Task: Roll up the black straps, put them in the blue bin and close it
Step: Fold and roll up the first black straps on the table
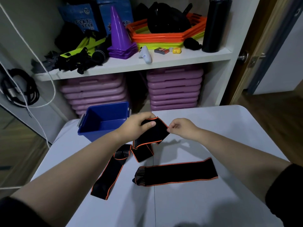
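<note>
Three black straps with orange edging are on the white table (213,128). My left hand (137,123) and my right hand (182,127) both pinch the top end of one strap (154,133), lifted above the table; its lower part hangs in folds onto the surface. A second strap (109,172) lies flat and diagonal at the left. The third strap (177,173) lies flat across the middle right. The blue bin (91,130) stands open and looks empty at the table's far left corner, just left of my left hand. No lid is in view.
Behind the table is a white shelf unit (164,61) with purple cones (120,35), orange and yellow hexagon rings, a tall black bottle (216,25) and tangled straps. Stacked pink boards (175,89) sit below. A doorway opens at the right.
</note>
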